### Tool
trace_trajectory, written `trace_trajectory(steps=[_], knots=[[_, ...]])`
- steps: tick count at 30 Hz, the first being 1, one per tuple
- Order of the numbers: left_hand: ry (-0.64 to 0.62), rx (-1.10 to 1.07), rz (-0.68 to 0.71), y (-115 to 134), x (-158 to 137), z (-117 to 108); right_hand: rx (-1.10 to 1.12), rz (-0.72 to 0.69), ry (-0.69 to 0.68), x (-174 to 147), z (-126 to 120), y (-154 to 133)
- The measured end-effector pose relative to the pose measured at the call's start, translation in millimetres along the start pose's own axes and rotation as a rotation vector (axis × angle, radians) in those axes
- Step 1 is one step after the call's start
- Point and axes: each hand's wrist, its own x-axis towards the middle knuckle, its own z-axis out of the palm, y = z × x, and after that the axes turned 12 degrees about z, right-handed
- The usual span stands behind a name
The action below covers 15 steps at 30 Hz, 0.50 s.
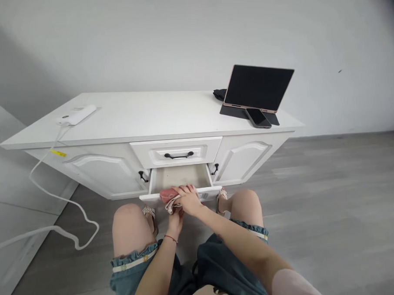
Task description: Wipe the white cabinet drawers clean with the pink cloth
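A pull-out drawer in the white cabinet stands open in front of my knees. Over its front edge, my right hand lies curled on a reddish-pink cloth bundle. A pale, patterned fold of cloth hangs out beneath it. Below, my left hand, with a red cord on the wrist, grips the cloth's underside; its fingertips are partly hidden behind my right hand and the fabric. Whether the pink part and the pale fold are one piece, I cannot tell.
A closed upper drawer with a black handle sits above the open one. On the cabinet top are a dark-screened tablet, a phone and a white device. Its white cable loops down at left.
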Motion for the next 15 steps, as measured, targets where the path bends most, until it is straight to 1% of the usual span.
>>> trace_trajectory(steps=[3,7,9,12,15], knots=[[0.056,0.018,0.004,0.6,1.5,-0.4,0.019,0.076,0.027,-27.3,-11.1,45.0],[0.063,0.045,-0.023,9.2,9.2,7.2,0.028,0.219,0.087,-62.8,-26.9,113.4],[0.066,0.06,-0.033,13.7,15.4,13.6,0.1,0.295,0.135,-74.2,-31.2,142.5],[0.076,0.081,-0.046,19.0,27.3,24.2,0.284,0.363,0.245,-79.1,-28.5,169.5],[0.087,0.105,-0.059,23.6,41.6,34.5,0.518,0.489,0.434,-73.2,-18.1,178.0]])
